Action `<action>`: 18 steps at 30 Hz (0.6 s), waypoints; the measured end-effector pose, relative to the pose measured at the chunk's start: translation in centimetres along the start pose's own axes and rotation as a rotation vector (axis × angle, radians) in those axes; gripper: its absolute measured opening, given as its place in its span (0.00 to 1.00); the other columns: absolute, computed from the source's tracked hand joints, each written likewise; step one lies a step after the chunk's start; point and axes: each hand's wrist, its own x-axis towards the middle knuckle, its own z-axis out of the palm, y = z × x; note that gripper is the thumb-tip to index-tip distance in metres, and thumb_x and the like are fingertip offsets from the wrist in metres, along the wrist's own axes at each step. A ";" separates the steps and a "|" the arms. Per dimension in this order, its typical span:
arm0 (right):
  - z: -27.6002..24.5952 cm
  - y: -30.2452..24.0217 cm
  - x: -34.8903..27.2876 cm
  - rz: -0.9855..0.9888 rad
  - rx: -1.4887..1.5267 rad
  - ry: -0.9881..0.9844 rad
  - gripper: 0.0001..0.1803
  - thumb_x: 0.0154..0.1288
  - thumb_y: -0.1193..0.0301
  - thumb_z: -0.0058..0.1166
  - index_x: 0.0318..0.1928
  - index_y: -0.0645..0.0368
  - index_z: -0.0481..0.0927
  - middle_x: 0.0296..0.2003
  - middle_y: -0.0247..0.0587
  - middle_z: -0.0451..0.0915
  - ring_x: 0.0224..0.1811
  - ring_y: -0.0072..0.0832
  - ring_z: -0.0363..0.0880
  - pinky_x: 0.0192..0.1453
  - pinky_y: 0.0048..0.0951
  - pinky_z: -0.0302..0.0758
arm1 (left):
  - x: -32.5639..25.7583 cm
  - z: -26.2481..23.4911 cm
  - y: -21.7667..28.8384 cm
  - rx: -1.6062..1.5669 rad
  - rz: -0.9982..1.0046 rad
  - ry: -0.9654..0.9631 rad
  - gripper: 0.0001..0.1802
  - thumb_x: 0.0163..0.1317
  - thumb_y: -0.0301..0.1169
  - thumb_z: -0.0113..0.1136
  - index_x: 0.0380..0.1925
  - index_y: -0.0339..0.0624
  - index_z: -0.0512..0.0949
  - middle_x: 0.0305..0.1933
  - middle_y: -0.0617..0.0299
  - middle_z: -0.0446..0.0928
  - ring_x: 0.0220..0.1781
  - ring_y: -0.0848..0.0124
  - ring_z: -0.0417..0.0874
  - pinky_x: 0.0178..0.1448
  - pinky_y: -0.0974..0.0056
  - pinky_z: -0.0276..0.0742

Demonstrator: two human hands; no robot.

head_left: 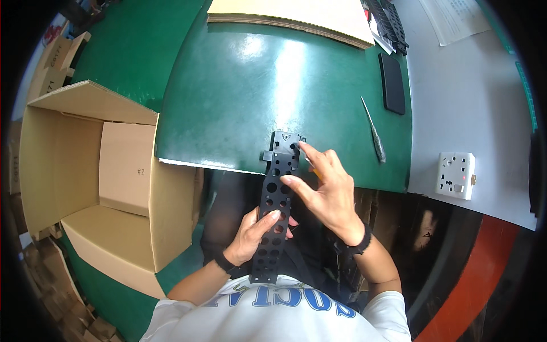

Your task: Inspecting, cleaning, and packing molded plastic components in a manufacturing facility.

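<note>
A long, narrow black plate (274, 196) with rows of round holes lies lengthwise before me, its far end on the table edge and its near end against my shirt. My left hand (249, 235) grips its near half, thumb on top and fingers underneath. Over the far half is my right hand (330, 191), its thumb and forefinger spread apart at the plate's right side, close to or touching it. Below those fingers shows a bit of a small yellow thing (314, 170); the curled fingers seem to hold it, but its kind is hidden.
An open cardboard box (151, 211) stands left of the green table (228, 97). To the right lie a thin screwdriver-like tool (374, 134) and a black phone-shaped slab (392, 84). Flat cardboard (290, 20) is stacked at the back. A white socket block (456, 175) sits far right.
</note>
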 end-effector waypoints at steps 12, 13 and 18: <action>-1.1 2.8 0.1 0.047 0.106 0.268 0.22 0.69 0.75 0.55 0.63 0.55 0.77 0.31 0.42 0.71 0.28 0.34 0.72 0.34 0.29 0.72 | -3.0 -1.2 -2.0 -0.086 -0.153 -0.181 0.24 0.69 0.34 0.56 0.60 0.34 0.63 0.53 0.41 0.77 0.48 0.58 0.85 0.56 0.57 0.79; -1.4 2.6 -0.3 0.046 0.132 0.217 0.22 0.69 0.77 0.55 0.63 0.55 0.77 0.30 0.41 0.70 0.27 0.33 0.71 0.33 0.28 0.71 | -3.1 -1.0 -1.8 -0.081 -0.125 -0.140 0.22 0.69 0.33 0.56 0.57 0.35 0.63 0.52 0.42 0.77 0.48 0.58 0.85 0.55 0.58 0.80; -1.5 0.8 -2.5 -0.068 0.107 0.083 0.26 0.63 0.84 0.58 0.62 0.55 0.78 0.29 0.43 0.75 0.28 0.34 0.77 0.36 0.28 0.74 | 2.1 -1.2 1.6 -0.183 -0.027 -0.099 0.29 0.73 0.47 0.48 0.61 0.34 0.65 0.57 0.37 0.75 0.58 0.53 0.81 0.63 0.50 0.77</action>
